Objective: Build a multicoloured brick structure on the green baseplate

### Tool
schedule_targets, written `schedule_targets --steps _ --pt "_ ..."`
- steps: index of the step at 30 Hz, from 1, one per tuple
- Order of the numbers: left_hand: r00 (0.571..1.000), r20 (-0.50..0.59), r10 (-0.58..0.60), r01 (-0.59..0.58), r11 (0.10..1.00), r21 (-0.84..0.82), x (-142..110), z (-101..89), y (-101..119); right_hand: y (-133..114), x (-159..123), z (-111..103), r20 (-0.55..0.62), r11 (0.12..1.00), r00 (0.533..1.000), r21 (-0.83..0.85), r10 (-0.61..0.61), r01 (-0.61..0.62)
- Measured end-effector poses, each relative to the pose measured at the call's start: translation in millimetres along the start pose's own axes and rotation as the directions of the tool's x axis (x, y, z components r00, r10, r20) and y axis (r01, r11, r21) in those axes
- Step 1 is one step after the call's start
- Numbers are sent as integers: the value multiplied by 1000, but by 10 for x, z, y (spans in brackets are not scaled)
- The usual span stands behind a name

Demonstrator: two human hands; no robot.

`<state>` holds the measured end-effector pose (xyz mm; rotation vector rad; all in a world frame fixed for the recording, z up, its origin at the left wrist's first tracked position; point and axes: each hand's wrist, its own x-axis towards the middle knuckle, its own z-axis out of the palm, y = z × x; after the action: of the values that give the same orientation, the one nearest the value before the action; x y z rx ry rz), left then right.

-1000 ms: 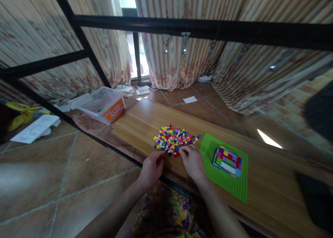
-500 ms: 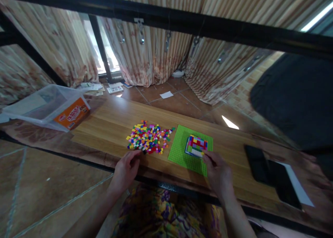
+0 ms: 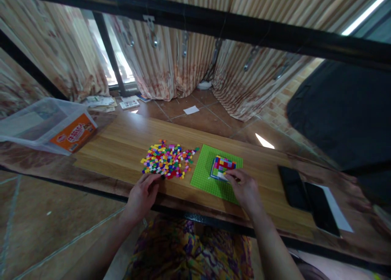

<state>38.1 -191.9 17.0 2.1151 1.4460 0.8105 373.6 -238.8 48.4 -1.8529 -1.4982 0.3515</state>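
A pile of small multicoloured bricks [image 3: 167, 159] lies on the wooden table [image 3: 122, 145]. To its right is a green baseplate [image 3: 204, 174] carrying a low multicoloured brick block [image 3: 223, 164]. My left hand [image 3: 143, 194] rests at the pile's near edge, fingers loosely stretched and touching the closest bricks. My right hand [image 3: 244, 188] is on the baseplate with pinched fingertips pressed against the block's near side; whatever they hold is too small to make out.
A clear plastic tub [image 3: 45, 125] with an orange label stands at the table's far left. Two dark flat devices [image 3: 308, 198] lie on a white sheet at the right. A black metal frame [image 3: 214, 23] crosses overhead. Curtains hang behind; papers lie on the tiled floor.
My right hand left the brick pile and moved right onto the baseplate, reaching the block's near side. My left hand stayed by the pile. The view swung rightward.
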Motion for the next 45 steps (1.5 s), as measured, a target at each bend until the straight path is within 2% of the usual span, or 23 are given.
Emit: schedule_targets --steps 14,24,26,29,32,34,40,45 --pt "1000 -4 2 -2 1000 14 2 2 12 -63 67 -31 74 1000 997 -16 -22 23" --pt "1000 0 15 -15 999 31 3 15 -35 -39 82 -5 65 993 994 -69 -88 93" --pt "1000 -12 26 -26 999 30 2 18 -45 -23 43 4 27 994 995 -36 -100 101" --pt "999 -13 33 -33 999 32 -6 16 -47 -15 -88 12 -108 997 992 42 -63 68" --pt "1000 -15 23 -22 999 27 -19 14 -40 -58 -317 44 -282 997 959 79 9 14" --pt "1000 -17 9 -8 1000 24 -23 14 -30 -119 -503 105 -337 994 940 113 48 -10" --pt "1000 -10 -29 29 998 48 -27 20 39 -354 -936 429 -89 971 994 237 62 -40" --pt "999 -29 -41 44 994 97 -39 69 75 -562 -930 664 25 966 999 255 -39 31"
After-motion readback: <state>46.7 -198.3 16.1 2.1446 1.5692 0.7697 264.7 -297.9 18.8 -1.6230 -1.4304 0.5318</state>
